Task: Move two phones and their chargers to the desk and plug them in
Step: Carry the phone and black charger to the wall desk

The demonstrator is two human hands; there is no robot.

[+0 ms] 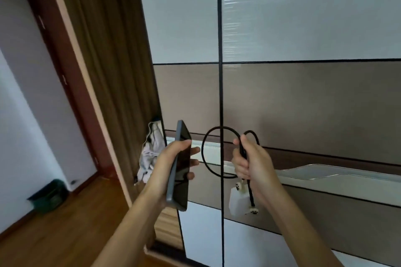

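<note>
- At the lower left of the frame a dark green container (48, 195) sits on the wooden floor (65, 227) against the wall; what is in it cannot be made out.
- Left of centre, a narrow open gap in the wardrobe (303, 97) shows a bundle of white cloth (152, 151) inside. The sliding doors, in pale and brown panels, fill the right of the frame.
- The left hand (171, 158), just left of centre, grips a phone (181, 175). The phone stands almost upright, slightly tilted, with its grey edge toward the camera and its dark screen facing right.
- The thumb lies across the near edge close to the top. The fingers (194, 150) curl round the far side, and three tips show along the right edge of the screen.
- The right hand (249, 165), just right of centre, is closed in a fist round a black cable (202, 149), with the thumb pointing up beside it.
- One large loop of cable stands out to the left of the fist and a smaller loop rises above it.
- A white charger block (236, 201) hangs just below the fist, clear of the fingers, beside a dangling cable end with a small paw-print piece.
</note>
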